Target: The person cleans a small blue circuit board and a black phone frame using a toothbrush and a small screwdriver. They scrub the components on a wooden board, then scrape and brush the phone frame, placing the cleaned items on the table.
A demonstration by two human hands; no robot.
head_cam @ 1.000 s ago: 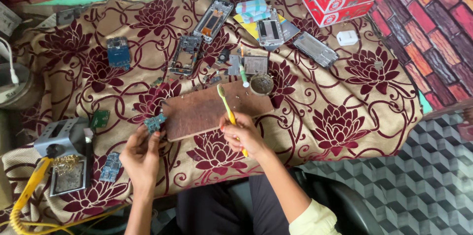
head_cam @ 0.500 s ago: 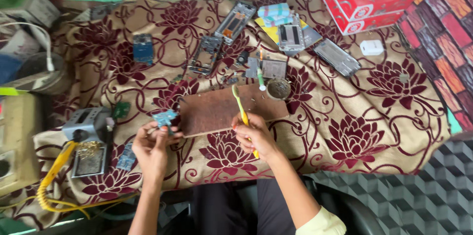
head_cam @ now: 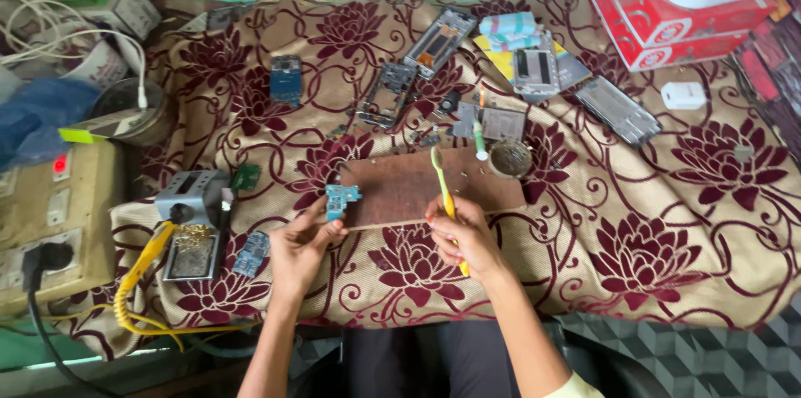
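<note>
- At the far left edge of the workbench, a beige socket panel (head_cam: 50, 223) with a red switch takes a black plug, and white cables coil over boxes above it.
- Just to its right a grey soldering stand (head_cam: 193, 198) sits on the flowered cloth (head_cam: 684, 223), with a yellow coiled lead (head_cam: 142, 269) looping below it and a blue circuit board (head_cam: 251, 253) lying beside the stand's tray.
- The left hand (head_cam: 302, 246) is closed by thumb and fingers on a small blue circuit board (head_cam: 341, 198), held up at the left end of the brown wooden board (head_cam: 417, 188). Compared with a second ago the part sits higher and closer to the wood, and the view has swung so more of the left side shows.
- The right hand (head_cam: 465, 235) is clamped round a yellow toothbrush (head_cam: 445, 195), bristle end pointing away over the wooden board. It was gripped the same way a second ago and has barely shifted; brush and part are still apart, so by my reading no scrubbing has begun.
- Beyond the wood lie a small round tin (head_cam: 510, 158), a white-and-green pen-like tool (head_cam: 480, 139), and stripped phone frames (head_cam: 440, 41) and boards.
- Further right, a dark phone chassis (head_cam: 617, 110) and a white charger block (head_cam: 683, 95) lie on the cloth.
- At top right, red cartons (head_cam: 667, 18) are stacked under a white box.
</note>
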